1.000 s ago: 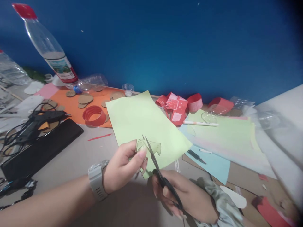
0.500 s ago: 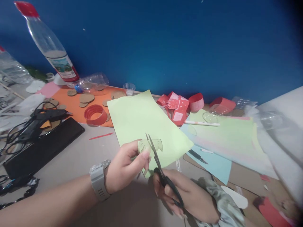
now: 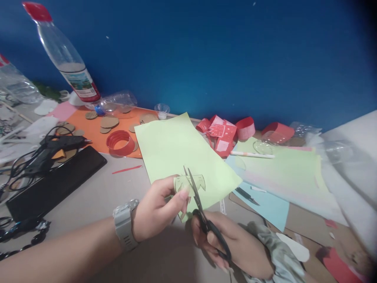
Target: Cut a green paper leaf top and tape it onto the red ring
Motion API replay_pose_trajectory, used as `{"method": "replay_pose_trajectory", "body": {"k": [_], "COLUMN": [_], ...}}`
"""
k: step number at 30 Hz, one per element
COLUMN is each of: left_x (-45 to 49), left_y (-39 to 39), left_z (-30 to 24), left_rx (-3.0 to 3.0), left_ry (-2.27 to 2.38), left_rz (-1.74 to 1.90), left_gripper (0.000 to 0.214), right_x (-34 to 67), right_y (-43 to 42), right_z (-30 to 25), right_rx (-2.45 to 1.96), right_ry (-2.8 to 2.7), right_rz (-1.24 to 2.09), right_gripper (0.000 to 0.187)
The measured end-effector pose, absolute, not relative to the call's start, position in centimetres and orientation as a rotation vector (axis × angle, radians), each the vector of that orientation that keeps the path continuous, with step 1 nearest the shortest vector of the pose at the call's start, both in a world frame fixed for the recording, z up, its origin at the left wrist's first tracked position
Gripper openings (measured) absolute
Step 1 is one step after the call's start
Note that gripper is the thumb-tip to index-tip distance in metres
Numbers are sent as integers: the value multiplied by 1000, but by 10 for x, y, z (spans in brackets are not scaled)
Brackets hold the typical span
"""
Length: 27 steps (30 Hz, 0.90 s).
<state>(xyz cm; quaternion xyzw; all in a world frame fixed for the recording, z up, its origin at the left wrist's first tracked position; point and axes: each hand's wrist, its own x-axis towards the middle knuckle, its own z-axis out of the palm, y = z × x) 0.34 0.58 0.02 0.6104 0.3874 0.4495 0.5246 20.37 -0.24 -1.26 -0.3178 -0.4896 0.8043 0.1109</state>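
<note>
My left hand, with a grey watch on its wrist, pinches a small pale-green paper piece marked with dark drawn lines. Its edge is cut into a pointed, wavy outline. In my right hand are scissors with black handles, fingers through the loops. Their blades point up and away, slightly apart, and cross the small piece just right of my left thumb. Beneath both lies a large light-green sheet on the grey table. My left fingers hide part of the small piece.
A craft knife lies on blue paper at the right, near a white marker. Red paper pieces sit along the blue wall. At left are a glue gun, black case, red ring and tall bottle.
The view has shifted slightly, so everything sits a little further right. My left hand still pinches the small piece; the scissors blades stay across it, their tips a little closer together.
</note>
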Motion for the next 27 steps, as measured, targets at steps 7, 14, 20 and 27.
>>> {"method": "replay_pose_trajectory", "body": {"k": [7, 14, 20, 27], "left_x": [3, 5, 3, 3], "left_y": [5, 6, 5, 5], "left_z": [0, 1, 0, -1], "left_rx": [1469, 1460, 1458, 1461], "left_ry": [944, 952, 921, 931], "left_rz": [1074, 1065, 1074, 1072], "left_gripper": [40, 42, 41, 40], "right_x": [204, 205, 204, 203], "right_y": [-3, -2, -2, -2], "right_z": [-13, -13, -11, -12], "right_rx": [-973, -958, -944, -905], "right_ry": [-1433, -1451, -1448, -1451], "right_rz": [2368, 2366, 2366, 2364], "right_gripper": [57, 58, 56, 52]}}
